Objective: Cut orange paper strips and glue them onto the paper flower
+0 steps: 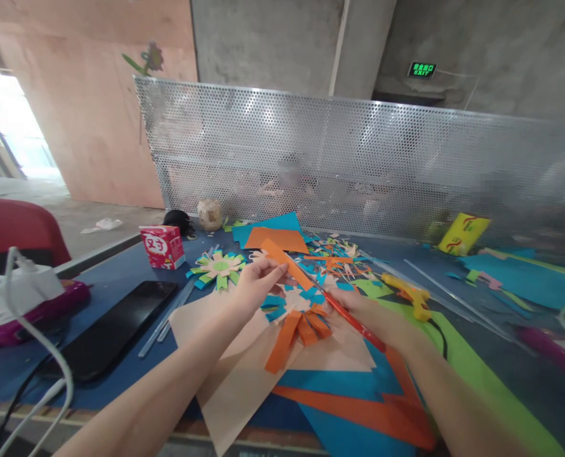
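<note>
My left hand (261,277) pinches an orange paper strip (282,257) over the middle of the table. Closed around a pair of red-handled scissors (349,312), my right hand (353,304) brings the blades to the strip's lower right end. Below the hands, cut orange paper pieces (289,336) lie on pale pink sheets (244,374). Blue and pink cut pieces (275,306) sit just under my fingers. To the left of my left hand rests a layered paper flower (221,266) in green, pink and blue.
A yellow glue gun (409,295) with a black cord lies at right. Glue sticks (168,320), a black phone (115,327) and a red box (162,246) are at left. Paper scraps (334,251) spread before a perforated metal screen (273,133); a blurred person shows behind it.
</note>
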### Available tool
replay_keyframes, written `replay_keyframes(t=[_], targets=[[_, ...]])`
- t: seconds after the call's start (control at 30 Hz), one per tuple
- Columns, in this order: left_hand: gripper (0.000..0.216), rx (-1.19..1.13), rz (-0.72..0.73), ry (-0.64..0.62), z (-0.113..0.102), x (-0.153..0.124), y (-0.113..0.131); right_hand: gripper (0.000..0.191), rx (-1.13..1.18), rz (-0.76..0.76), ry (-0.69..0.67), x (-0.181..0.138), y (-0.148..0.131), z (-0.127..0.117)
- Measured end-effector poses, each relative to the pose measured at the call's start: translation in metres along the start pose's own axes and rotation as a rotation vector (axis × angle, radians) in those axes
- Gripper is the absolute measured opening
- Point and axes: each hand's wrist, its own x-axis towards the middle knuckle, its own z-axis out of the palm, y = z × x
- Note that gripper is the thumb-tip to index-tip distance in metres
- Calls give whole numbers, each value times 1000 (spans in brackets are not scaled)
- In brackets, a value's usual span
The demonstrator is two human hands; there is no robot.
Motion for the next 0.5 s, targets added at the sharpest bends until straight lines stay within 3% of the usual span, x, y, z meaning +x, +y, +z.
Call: replay_keyframes(t=[0.3, 0.5], targets=[[24, -18, -11, -16, -1, 1, -1, 42, 13, -5, -35, -7, -7, -3], [23, 18, 3, -67, 0, 0, -4, 41, -4, 11, 16, -4, -9, -1]])
